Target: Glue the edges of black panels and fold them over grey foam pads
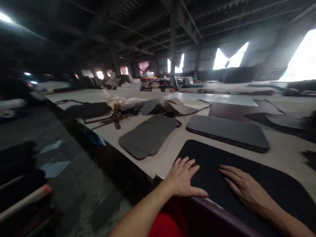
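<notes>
A large black sheet with rounded corners lies flat at the near edge of the table. My left hand rests on its left end, fingers spread and thumb along the near edge. Flat on the same sheet, farther right, is my right hand, its fingers stretched out and close together. Neither hand grips anything. Just beyond the black sheet sits a stack of dark grey rounded pieces. Another set of grey rounded pieces, slightly fanned, lies to the left of that stack.
Crumpled grey material and dark brown strips lie farther back on the long pale table. A dark brown sheet is at the back right. The table's left edge drops to a floor with papers and dark rolls.
</notes>
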The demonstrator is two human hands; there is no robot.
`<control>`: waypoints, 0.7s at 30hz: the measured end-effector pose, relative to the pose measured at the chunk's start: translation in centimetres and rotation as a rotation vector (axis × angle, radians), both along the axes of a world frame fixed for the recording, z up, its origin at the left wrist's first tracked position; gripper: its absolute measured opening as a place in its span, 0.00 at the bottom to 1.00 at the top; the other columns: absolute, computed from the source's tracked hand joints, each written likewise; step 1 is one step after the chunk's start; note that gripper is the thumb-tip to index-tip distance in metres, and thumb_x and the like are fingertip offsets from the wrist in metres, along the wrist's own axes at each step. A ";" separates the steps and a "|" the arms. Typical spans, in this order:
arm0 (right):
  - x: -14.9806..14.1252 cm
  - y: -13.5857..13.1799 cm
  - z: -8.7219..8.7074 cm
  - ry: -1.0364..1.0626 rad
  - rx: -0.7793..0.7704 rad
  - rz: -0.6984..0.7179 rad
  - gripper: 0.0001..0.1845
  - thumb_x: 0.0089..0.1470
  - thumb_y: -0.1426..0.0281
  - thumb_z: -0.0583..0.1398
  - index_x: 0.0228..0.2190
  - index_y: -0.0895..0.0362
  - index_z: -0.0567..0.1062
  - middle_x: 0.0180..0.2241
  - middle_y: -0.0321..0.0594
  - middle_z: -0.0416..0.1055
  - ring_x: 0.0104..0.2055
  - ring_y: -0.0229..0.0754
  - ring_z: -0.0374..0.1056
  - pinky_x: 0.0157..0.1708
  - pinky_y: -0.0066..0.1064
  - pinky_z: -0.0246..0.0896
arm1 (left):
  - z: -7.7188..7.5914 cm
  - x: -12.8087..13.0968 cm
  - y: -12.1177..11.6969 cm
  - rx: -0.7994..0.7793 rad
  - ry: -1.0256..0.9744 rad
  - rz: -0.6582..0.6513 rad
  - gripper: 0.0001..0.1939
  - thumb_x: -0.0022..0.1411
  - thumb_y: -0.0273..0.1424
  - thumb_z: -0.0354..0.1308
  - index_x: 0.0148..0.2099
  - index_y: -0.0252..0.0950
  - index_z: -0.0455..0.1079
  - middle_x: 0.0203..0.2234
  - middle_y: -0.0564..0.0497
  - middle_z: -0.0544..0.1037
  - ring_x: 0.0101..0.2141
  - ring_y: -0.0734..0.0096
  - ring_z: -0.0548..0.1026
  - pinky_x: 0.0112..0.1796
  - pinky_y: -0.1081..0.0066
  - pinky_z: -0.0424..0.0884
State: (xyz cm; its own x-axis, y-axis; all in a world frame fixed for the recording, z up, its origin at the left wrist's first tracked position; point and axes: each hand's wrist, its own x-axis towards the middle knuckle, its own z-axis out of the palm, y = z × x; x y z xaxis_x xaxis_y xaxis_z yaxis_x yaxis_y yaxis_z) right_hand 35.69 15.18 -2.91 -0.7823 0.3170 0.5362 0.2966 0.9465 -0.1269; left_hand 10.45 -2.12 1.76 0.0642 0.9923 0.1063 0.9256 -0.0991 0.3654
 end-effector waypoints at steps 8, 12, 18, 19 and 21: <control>-0.4 -1.3 1.4 -0.145 -0.073 -0.080 0.20 0.69 0.66 0.50 0.55 0.55 0.74 0.59 0.47 0.68 0.60 0.52 0.64 0.59 0.53 0.63 | -0.7 -0.2 0.4 0.031 0.052 -0.027 0.52 0.54 0.69 0.51 0.70 0.41 0.56 0.70 0.44 0.55 0.69 0.45 0.49 0.67 0.41 0.46; -0.6 -1.3 2.0 -0.139 -0.110 -0.064 0.19 0.67 0.68 0.52 0.55 0.53 0.75 0.59 0.46 0.69 0.60 0.53 0.64 0.59 0.53 0.63 | -0.5 -0.1 0.7 0.050 0.101 0.003 0.49 0.56 0.64 0.56 0.70 0.40 0.57 0.69 0.43 0.58 0.69 0.46 0.51 0.66 0.41 0.49; -0.3 -1.7 3.2 -0.140 -0.087 -0.066 0.18 0.67 0.71 0.54 0.54 0.56 0.75 0.58 0.47 0.69 0.60 0.52 0.64 0.59 0.49 0.61 | -0.4 -0.1 0.8 0.071 0.197 -0.009 0.44 0.59 0.59 0.57 0.69 0.40 0.59 0.69 0.43 0.59 0.68 0.45 0.54 0.65 0.41 0.54; 0.2 -1.9 3.6 -0.135 -0.087 -0.076 0.17 0.67 0.70 0.55 0.53 0.56 0.76 0.58 0.47 0.69 0.60 0.51 0.63 0.59 0.48 0.61 | -0.7 -0.3 0.8 0.097 0.213 -0.009 0.43 0.60 0.58 0.56 0.69 0.41 0.59 0.68 0.43 0.59 0.68 0.45 0.55 0.64 0.41 0.55; 2.0 -2.3 4.1 -0.105 -0.115 -0.109 0.14 0.67 0.69 0.55 0.49 0.56 0.77 0.55 0.46 0.72 0.60 0.51 0.63 0.60 0.47 0.59 | -1.6 -1.1 1.1 0.163 0.238 -0.032 0.40 0.62 0.58 0.54 0.68 0.41 0.61 0.67 0.43 0.62 0.67 0.45 0.58 0.63 0.41 0.59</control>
